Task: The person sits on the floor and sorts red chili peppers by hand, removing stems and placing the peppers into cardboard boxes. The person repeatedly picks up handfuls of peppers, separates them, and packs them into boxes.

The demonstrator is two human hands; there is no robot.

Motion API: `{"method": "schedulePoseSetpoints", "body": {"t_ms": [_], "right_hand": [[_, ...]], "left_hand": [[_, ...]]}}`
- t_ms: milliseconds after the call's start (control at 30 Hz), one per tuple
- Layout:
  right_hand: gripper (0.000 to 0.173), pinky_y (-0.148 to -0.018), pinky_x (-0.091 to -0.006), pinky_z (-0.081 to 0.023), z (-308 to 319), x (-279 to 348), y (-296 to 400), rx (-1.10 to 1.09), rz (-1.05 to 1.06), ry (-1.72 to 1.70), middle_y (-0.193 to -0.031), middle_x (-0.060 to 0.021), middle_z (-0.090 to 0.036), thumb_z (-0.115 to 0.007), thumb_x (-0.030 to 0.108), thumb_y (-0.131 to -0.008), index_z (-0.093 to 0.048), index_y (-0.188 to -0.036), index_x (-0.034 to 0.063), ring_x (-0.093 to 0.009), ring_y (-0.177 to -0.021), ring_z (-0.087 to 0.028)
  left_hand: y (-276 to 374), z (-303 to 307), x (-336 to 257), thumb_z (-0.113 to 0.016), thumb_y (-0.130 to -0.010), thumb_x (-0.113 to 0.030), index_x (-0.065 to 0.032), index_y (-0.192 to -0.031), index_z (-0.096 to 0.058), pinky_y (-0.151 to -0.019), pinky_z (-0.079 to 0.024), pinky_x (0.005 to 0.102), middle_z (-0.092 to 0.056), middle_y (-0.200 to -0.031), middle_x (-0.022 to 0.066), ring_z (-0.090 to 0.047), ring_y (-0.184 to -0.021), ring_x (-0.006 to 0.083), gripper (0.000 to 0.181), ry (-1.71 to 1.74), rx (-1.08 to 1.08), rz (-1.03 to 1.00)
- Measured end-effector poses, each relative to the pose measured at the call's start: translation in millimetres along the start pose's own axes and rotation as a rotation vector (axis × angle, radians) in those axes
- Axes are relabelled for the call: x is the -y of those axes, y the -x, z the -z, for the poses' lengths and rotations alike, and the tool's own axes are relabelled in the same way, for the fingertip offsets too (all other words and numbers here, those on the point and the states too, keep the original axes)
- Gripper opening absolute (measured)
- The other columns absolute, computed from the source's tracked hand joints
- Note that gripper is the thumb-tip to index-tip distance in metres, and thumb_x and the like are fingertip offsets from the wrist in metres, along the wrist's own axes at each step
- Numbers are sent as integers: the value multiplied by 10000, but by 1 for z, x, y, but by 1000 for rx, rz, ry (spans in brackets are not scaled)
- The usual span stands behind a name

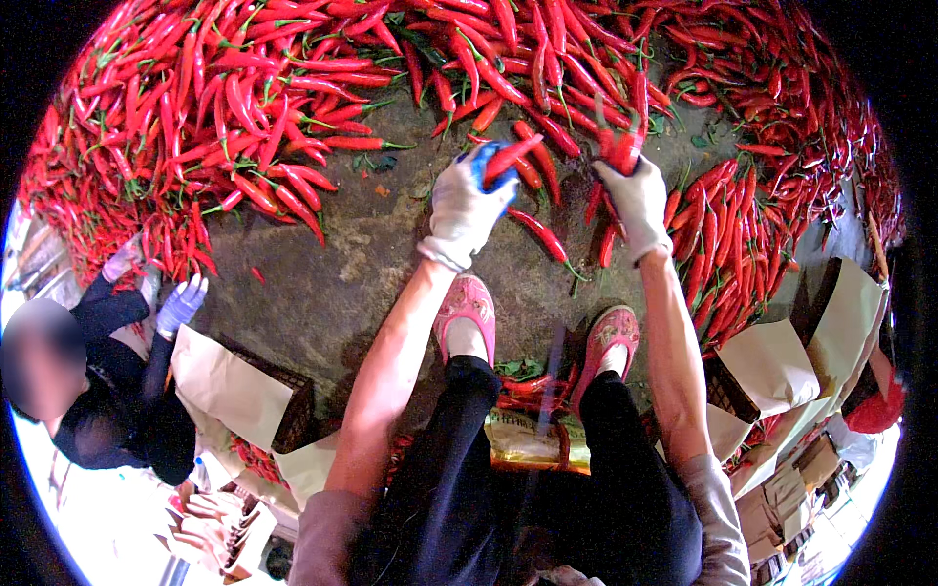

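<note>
In a white glove with blue on its palm side, my left hand (470,201) grips a red chili pepper (515,154), whose tip points up and to the right. My right hand (636,201), also in a whitish glove, is closed around red chili peppers (621,149) that are blurred, so their number is unclear. Between and below the hands, a loose chili pepper (544,238) with a green stem lies on the floor (366,264). More chilies spread just beyond both hands, at the edge of a large chili heap (242,95).
Stacked chilies (725,242) lie right of my right hand. Plastic crates (293,410) lined with paper (231,377) stand on both sides. At the left, a person (117,395) with gloved hands reaches into the heap. My pink shoes (469,311) flank chilies and leaves on the floor.
</note>
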State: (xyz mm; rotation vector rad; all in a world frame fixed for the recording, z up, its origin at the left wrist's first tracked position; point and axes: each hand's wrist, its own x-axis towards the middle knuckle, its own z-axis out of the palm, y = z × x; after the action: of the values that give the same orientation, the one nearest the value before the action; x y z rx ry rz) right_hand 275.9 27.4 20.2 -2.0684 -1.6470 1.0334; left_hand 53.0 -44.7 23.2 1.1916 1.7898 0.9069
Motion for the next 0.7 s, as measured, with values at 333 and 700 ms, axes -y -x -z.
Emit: {"method": "schedulePoseSetpoints", "body": {"t_ms": [333,700], "right_hand": [[487,-768,-357,-503,-9,28,12,112,222,87,-919,-161,-670,-750,270,-696,-597,-1084,19,-287,-852,-649],[260,-664,-254,-458,-23,23,28,412,-157,-616,-851,12,-645,-675,113,-793,-637,-1035,26,-97,-694,-565]], "left_hand": [[-6,6,0,-719,-714,-226,-170,-1120,-606,-756,-530,418,-574,-1099,135,-631,-921,295,425,-920,379,-327],[60,51,31,-728,-762,-138,-37,-1064,-615,-631,-492,265,-630,-836,2,-597,-704,131,338,227,-30,78]]}}
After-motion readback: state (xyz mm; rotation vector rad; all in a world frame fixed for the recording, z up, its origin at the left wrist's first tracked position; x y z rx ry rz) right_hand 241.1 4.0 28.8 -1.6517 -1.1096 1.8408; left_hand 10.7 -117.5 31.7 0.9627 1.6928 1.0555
